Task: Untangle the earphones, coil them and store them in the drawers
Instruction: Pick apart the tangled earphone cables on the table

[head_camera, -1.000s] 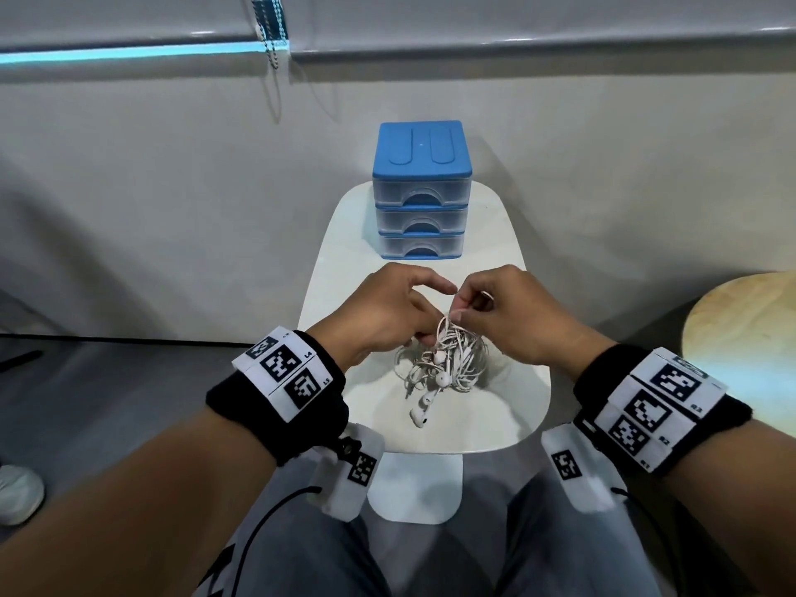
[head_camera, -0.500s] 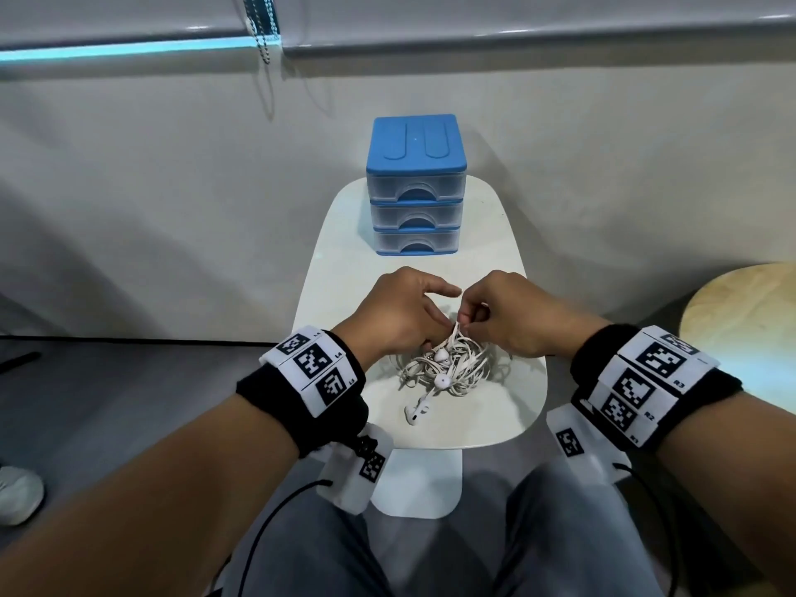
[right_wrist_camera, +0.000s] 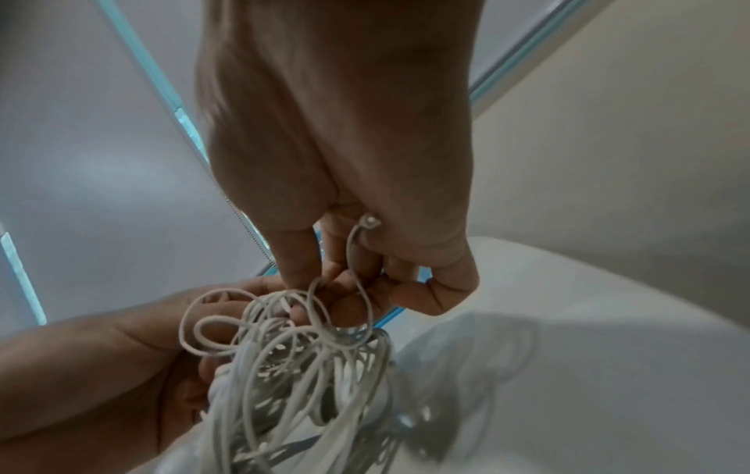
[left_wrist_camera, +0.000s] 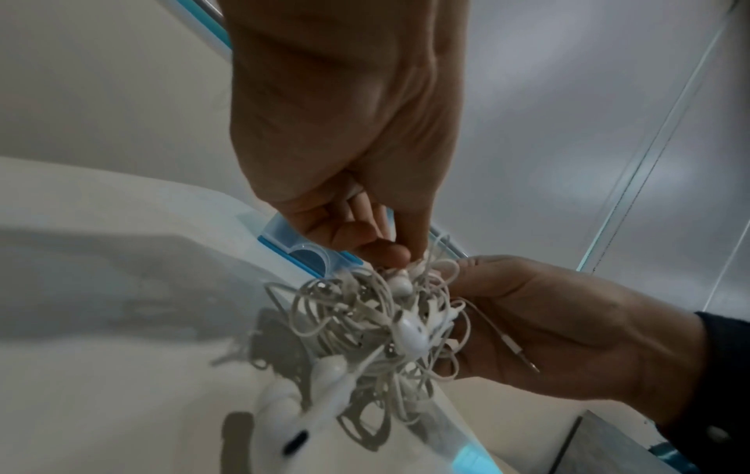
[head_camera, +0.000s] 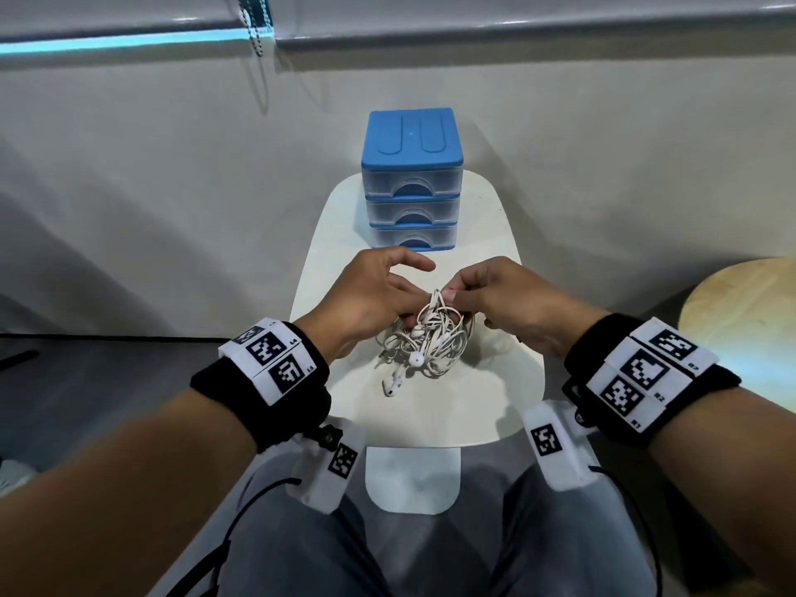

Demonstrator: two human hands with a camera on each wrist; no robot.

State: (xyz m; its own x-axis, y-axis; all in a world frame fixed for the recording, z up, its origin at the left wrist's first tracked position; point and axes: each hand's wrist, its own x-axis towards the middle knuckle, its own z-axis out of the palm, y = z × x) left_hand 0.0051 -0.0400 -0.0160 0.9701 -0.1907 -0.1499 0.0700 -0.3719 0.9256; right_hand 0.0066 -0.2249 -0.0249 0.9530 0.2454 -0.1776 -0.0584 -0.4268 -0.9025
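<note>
A tangled bundle of white earphones [head_camera: 426, 344] hangs just above the white table [head_camera: 486, 407], with one earbud [head_camera: 393, 383] dangling lowest. My left hand [head_camera: 379, 295] grips the bundle's left side, index finger stretched out. My right hand [head_camera: 495, 295] pinches a strand at the bundle's top. In the left wrist view the left fingers [left_wrist_camera: 381, 250] pinch the cords [left_wrist_camera: 377, 324], and a plug [left_wrist_camera: 523, 352] lies against the right palm. The right wrist view has the right fingers [right_wrist_camera: 357, 266] curled round a strand of the tangle [right_wrist_camera: 308, 368]. Blue drawers [head_camera: 412, 183], all three closed, stand behind.
The drawer unit stands at the table's far end against a pale wall. A round wooden table [head_camera: 749, 321] sits to the right. My knees [head_camera: 301, 545] are under the near table edge. A blind cord [head_camera: 257, 28] hangs at the top.
Both hands have lifted the tangle slightly and pulled at its top; the left index finger has stretched out. The view has shifted a little toward the table.
</note>
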